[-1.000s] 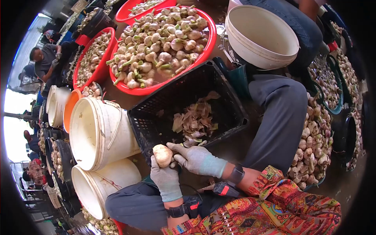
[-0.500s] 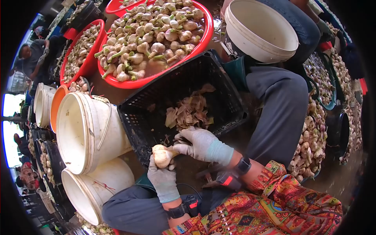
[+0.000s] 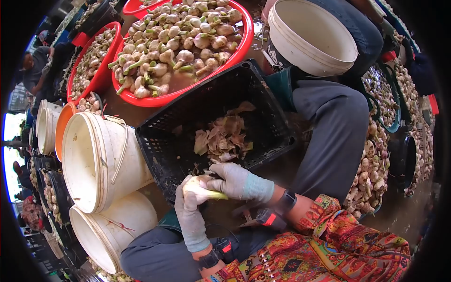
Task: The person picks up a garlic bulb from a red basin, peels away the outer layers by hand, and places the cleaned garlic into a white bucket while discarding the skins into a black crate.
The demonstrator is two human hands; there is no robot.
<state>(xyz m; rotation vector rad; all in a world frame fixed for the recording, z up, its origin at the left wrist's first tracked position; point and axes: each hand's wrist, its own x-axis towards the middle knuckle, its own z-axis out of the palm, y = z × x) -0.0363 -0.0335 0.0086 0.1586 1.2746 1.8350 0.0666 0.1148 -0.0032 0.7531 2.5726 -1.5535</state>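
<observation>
A large red basin heaped with garlic is seen at the top of the frame, left of centre. Below it a black crate is set, with two white buckets tipped on their sides at left and a white bucket standing at upper right. Loose papery skins are gathered inside the crate.

A garlic bulb is held at the crate's near edge, below the centre of the frame. It is cupped by the gloved left hand, whose fingers are curled round it. Its neck side is gripped by the right hand, with the thumb and fingers nearly closed. The green stem is pointed right.

The bulb is probably best kept firm but unsqueezed in the left palm, with light thumb pressure applied at the neck, so that the cloves are not bruised. Both hands are best kept over the crate, so that loose skin is caught.

No brand or label can be read; on the wrist devices only a plain red patch is made out.
</observation>
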